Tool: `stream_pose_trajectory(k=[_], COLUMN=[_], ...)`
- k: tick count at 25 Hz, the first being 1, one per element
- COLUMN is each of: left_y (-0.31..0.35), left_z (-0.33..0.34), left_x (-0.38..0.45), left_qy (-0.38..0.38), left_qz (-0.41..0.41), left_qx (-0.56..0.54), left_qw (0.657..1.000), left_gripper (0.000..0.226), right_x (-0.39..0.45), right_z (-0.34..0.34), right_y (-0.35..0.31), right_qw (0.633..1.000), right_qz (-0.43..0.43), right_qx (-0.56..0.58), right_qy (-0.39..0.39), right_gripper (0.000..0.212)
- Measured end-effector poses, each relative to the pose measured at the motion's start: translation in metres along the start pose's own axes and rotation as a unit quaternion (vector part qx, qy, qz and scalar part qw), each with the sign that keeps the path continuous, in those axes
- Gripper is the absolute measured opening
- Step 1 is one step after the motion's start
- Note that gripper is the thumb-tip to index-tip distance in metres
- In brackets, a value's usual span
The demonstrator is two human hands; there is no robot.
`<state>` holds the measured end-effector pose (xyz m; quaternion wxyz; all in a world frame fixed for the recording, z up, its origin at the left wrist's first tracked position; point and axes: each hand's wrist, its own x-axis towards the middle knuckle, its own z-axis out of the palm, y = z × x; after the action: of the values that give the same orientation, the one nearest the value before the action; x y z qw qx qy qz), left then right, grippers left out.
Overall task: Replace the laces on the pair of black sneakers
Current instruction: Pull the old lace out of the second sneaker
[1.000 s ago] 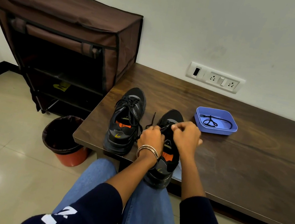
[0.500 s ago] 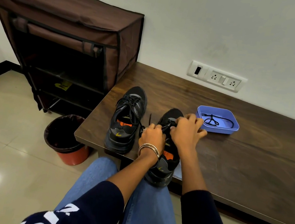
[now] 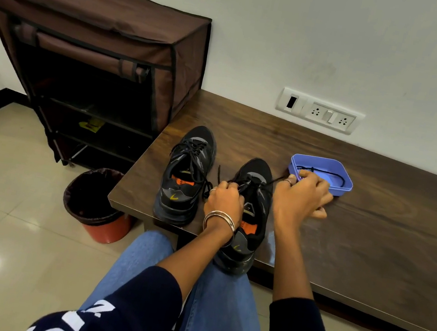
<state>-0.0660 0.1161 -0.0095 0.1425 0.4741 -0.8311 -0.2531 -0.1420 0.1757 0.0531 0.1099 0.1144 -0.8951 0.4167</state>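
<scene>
The sneakers (image 3: 186, 177) are black with orange inside, the tray (image 3: 325, 166) is blue, the table (image 3: 374, 236) dark brown wood grain.

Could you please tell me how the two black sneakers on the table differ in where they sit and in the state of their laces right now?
The left sneaker sits wholly on the table, untouched; the right sneaker overhangs the near edge at its heel. The left sneaker's lace is threaded with its ends hanging loose, while the right sneaker's lace is being worked: the left hand grips it and the right hand pulls a strand towards the blue tray. Both are black with orange insoles, toes towards the wall.
</scene>
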Motion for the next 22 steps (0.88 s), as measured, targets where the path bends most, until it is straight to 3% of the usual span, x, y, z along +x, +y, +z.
stream_pose_trajectory(k=[2, 4, 6, 8, 10, 13, 15, 16, 18, 20, 22], left_y=[0.000, 0.000, -0.002, -0.002, -0.002, -0.001, -0.001, -0.001, -0.001, 0.001, 0.001], left_z=[-0.001, -0.001, -0.001, 0.000, -0.001, 0.000, -0.001, -0.001, -0.001, -0.001, -0.001], left_x=[0.000, 0.001, 0.002, 0.002, 0.002, 0.001, 0.001, 0.000, 0.000, 0.000, 0.000], left_qy=[-0.001, -0.007, -0.015, -0.019, -0.013, -0.004, -0.001, -0.002, -0.003, -0.002, -0.005], left_qz=[0.001, 0.001, 0.002, 0.001, 0.002, 0.002, -0.001, -0.003, -0.003, -0.003, -0.001], left_qx=[0.001, 0.000, 0.006, 0.009, 0.006, 0.002, 0.003, 0.001, 0.000, 0.000, 0.003], left_qw=[1.000, 1.000, 1.000, 1.000, 1.000, 1.000, 1.000, 1.000, 1.000, 1.000, 1.000], left_gripper=[0.032, 0.032, 0.031, 0.031, 0.031, 0.032, 0.032, 0.033, 0.032, 0.032, 0.032], right_x=[0.004, 0.003, -0.003, -0.007, -0.007, -0.001, 0.007, 0.009, 0.015, 0.015, 0.010], right_z=[0.009, 0.020, 0.032, 0.040, 0.039, 0.014, -0.002, -0.007, -0.008, -0.002, 0.009], right_y=[-0.001, -0.005, -0.003, 0.001, 0.003, 0.003, 0.003, 0.002, 0.000, -0.001, 0.000], right_qw=[0.990, 0.958, 0.916, 0.905, 0.934, 0.990, 0.980, 0.976, 0.992, 0.998, 0.984], right_qz=[-0.078, -0.165, -0.198, -0.214, -0.198, -0.058, 0.003, 0.021, 0.044, 0.026, -0.068], right_qx=[-0.092, -0.159, -0.238, -0.271, -0.209, 0.038, 0.198, 0.215, 0.114, -0.034, -0.093], right_qy=[-0.068, -0.175, -0.254, -0.249, -0.214, -0.119, -0.017, 0.014, 0.014, -0.049, -0.134], right_gripper=[0.039, 0.031, 0.016, 0.008, 0.009, 0.018, 0.018, 0.016, 0.004, 0.025, 0.035])
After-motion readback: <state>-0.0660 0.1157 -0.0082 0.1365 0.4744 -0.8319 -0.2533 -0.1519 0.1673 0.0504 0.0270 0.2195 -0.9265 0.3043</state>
